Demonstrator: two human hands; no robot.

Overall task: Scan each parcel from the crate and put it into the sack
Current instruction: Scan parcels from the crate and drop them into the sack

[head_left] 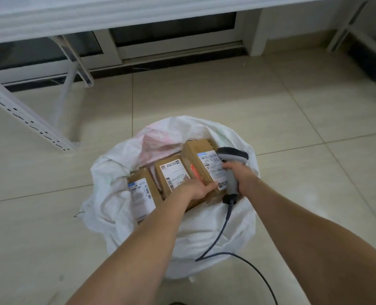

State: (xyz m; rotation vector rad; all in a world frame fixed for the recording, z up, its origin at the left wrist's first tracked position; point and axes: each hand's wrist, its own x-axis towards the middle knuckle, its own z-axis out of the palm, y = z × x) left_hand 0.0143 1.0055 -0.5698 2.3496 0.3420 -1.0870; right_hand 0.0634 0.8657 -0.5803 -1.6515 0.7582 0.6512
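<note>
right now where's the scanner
In the head view, right of centre: the scanner is held in the right hand above the sack, its head just right of the parcel that the left hand grips.

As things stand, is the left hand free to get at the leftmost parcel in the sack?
Probably not yet: the left hand grips the rightmost parcel. The leftmost parcel lies uncovered in the sack, so releasing would likely clear the way.
</note>
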